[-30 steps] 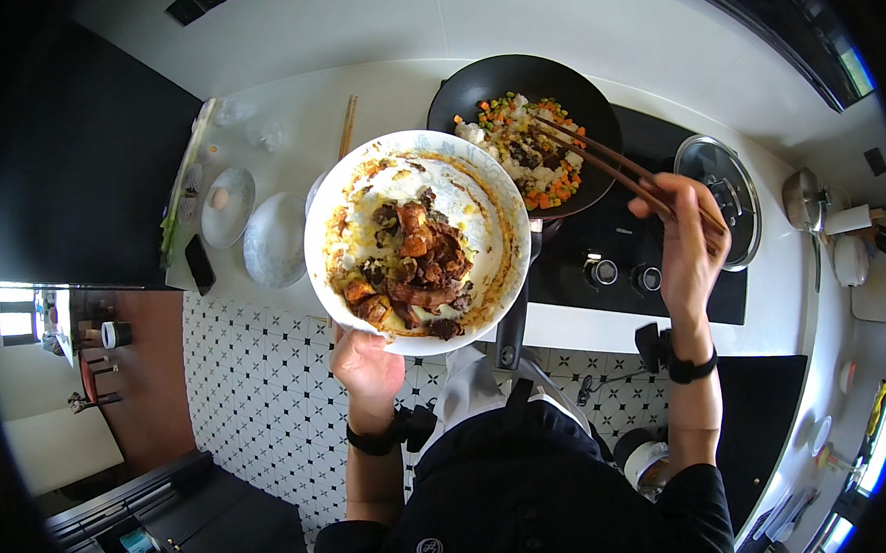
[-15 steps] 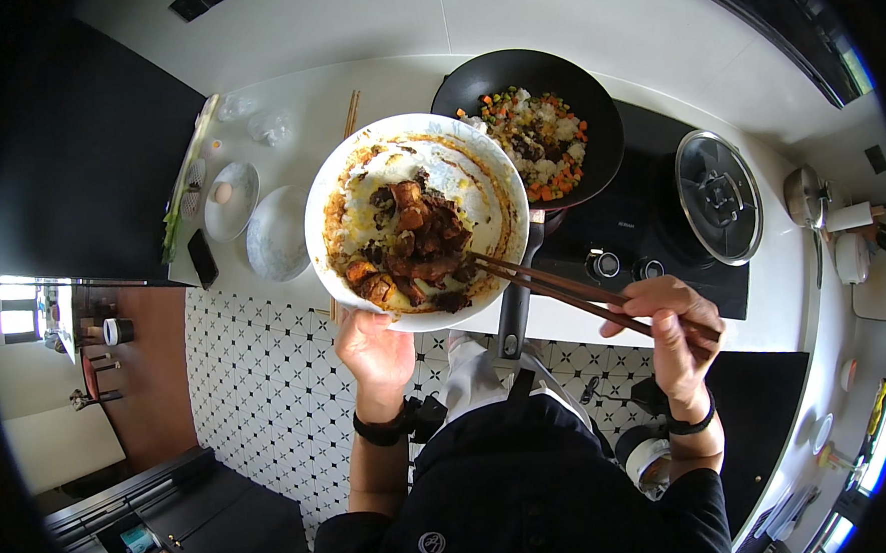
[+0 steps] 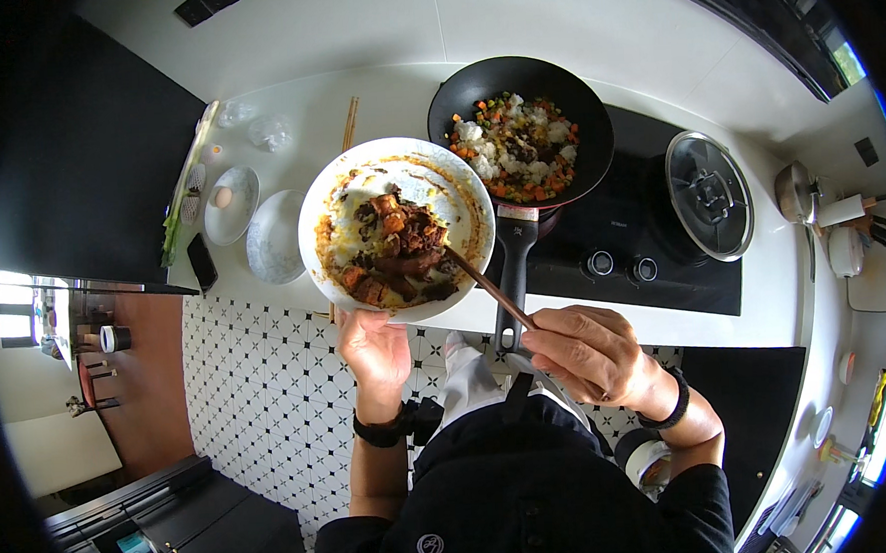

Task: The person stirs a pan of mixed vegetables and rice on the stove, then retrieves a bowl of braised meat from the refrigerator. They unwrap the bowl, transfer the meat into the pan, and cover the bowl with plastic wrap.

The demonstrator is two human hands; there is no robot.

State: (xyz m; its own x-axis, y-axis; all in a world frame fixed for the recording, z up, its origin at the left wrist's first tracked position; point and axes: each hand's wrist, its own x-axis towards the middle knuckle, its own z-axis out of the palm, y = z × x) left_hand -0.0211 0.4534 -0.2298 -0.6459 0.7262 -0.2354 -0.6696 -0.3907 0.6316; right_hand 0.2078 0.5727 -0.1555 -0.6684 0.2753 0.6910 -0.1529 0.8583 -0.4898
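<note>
A white plate [image 3: 396, 229] of dark braised food is held up from below by the left hand [image 3: 375, 347], its fingers closed on the near rim. Brown chopsticks [image 3: 491, 288] are gripped in the closed right hand [image 3: 589, 351], their tips resting in the food at the plate's right edge. A black frying pan [image 3: 522, 132] of rice and vegetables sits just right of and beyond the plate; a glass lid [image 3: 709, 195] lies further right
</note>
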